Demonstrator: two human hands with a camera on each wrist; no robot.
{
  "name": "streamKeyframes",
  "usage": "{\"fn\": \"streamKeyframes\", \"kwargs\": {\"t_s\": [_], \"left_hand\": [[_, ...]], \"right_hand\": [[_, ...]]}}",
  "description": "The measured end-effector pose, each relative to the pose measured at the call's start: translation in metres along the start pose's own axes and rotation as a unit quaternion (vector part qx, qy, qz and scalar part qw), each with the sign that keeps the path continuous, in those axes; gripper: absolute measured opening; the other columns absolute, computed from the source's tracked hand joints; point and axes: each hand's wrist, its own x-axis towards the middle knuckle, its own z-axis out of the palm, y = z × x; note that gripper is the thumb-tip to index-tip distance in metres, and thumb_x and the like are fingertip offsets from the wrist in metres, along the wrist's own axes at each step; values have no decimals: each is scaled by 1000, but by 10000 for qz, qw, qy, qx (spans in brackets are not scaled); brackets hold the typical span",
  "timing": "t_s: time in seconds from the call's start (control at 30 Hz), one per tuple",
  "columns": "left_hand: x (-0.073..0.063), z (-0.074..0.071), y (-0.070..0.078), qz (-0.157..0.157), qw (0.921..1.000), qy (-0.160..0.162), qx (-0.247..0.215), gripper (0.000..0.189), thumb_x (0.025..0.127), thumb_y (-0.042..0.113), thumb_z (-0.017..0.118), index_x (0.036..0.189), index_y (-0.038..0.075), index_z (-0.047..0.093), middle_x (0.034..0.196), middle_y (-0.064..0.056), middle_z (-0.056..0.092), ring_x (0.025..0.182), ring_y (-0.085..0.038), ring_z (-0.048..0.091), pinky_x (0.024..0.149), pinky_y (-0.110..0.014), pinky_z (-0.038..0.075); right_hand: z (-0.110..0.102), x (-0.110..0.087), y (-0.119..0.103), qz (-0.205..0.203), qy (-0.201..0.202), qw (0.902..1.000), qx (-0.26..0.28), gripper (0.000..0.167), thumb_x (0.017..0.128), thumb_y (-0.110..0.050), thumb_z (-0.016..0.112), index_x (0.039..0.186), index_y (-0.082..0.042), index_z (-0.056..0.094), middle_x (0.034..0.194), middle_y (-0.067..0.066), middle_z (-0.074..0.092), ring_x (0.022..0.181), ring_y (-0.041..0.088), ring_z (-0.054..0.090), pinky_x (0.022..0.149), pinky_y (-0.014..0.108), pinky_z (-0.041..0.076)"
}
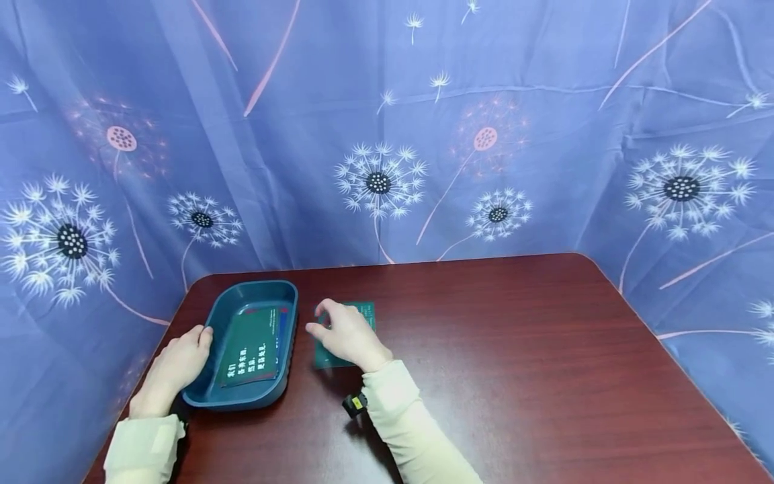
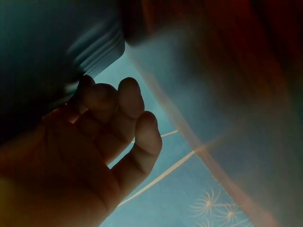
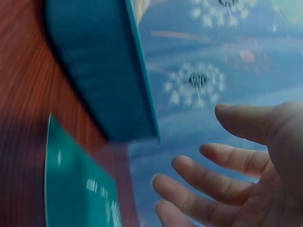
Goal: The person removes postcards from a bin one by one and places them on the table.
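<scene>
While, in the head view, the left hand (image 1: 172,366) grips the tray (image 1: 266,294), the empty right hand (image 1: 351,336) hovers over a card (image 1: 325,357) on the bench (image 1: 514,376); thin and flat, it could slide when pinched. Its long axis seems to run forward. The left wrist view shows bent fingers (image 2: 147,137) by the tray; the right, fingers (image 3: 213,177) parted, clear of the card.

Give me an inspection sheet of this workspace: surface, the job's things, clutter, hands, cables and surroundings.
Surface: reddish-brown table, showing some glare.
Job's things: blue tray holding stacked cards, a green one on top; loose green card on the table, right of the tray.
Clutter: nothing seen.
Hands: left hand holds the tray's left rim; right hand hovers over the loose green card, not touching it.
Cables: nothing seen.
Surroundings: blue dandelion-print cloth behind the table.
</scene>
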Motion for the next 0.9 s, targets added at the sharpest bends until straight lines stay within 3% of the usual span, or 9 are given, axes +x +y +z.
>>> {"fn": "streamKeyframes", "kwargs": {"t_s": [0.17,0.37,0.6,0.67,0.73,0.9], "left_hand": [[1,-1,2,54,9999,85,19,52,106,42,24,109,-1,53,94,-29,58,83,-42,59,65,-52,43],[-2,1,0,72,9999,102,70,49,107,38,26,110,-3,54,99,-32,59,85,-44,60,66,-54,44],[-2,-1,1,-17,9998,165,81,52,107,38,25,115,-5,53,107,-36,57,90,-49,59,68,-58,44],[-2,-1,1,-64,9998,152,90,51,107,38,25,114,-4,53,107,-36,57,89,-49,59,67,-58,44],[-3,0,0,-78,9998,169,103,51,107,38,25,112,-3,54,105,-36,57,89,-49,59,66,-57,44],[-4,1,0,-28,9998,175,123,50,107,38,25,110,-3,54,104,-35,58,89,-50,59,67,-58,45]], "right_hand": [[12,12,-30,-577,-112,9959,-685,23,94,-35,65,107,-16,63,82,-11,59,69,4,53,62,21,43],[30,22,-52,-1212,-256,9806,-1523,26,96,-36,63,112,-16,63,97,-5,62,80,6,53,64,19,43],[60,38,-56,-1892,-512,9502,-2424,26,100,-37,55,113,-17,64,112,-3,61,109,14,52,89,25,45],[69,39,-55,-1979,-627,9427,-2614,27,100,-38,54,114,-16,64,115,-1,62,114,16,53,94,26,44],[78,40,-53,-2005,-760,9340,-2860,28,100,-39,53,114,-17,63,113,-1,62,109,15,55,92,25,44],[95,40,-50,-1675,-1023,9099,-3654,33,100,-48,48,118,-24,60,108,-6,61,99,13,55,88,27,43]]}}
